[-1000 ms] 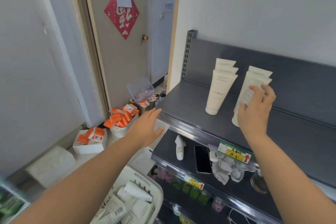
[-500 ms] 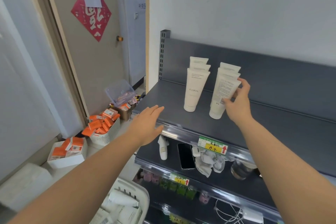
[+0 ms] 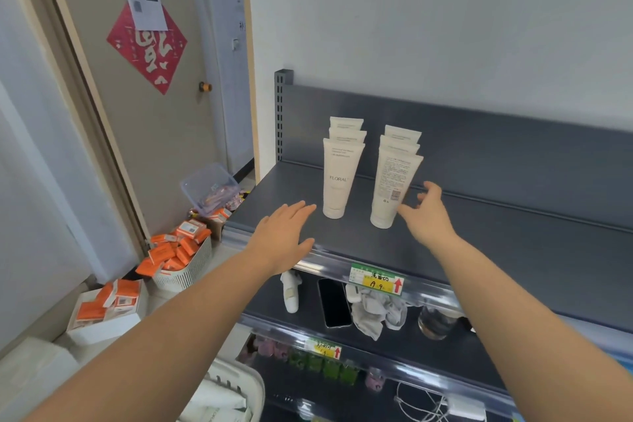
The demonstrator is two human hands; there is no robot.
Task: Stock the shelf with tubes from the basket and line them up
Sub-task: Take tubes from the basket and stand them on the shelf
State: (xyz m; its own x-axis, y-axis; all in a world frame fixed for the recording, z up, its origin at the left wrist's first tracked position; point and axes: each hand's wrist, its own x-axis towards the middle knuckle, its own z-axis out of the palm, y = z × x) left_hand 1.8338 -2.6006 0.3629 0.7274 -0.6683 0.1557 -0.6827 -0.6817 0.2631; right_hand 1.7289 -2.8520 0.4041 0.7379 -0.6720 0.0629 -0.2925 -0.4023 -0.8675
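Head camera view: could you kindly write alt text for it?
Six white tubes stand in two rows on a grey shelf. Both hands are open: right hand beside the front right tube, left hand over the shelf edge.

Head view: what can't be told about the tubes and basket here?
- Rear tubes: head view, only their tops show behind the front tubes.
- Basket: head view, cut off by the bottom edge; remaining tubes uncountable.
- Print on the right front tube: too small to read.
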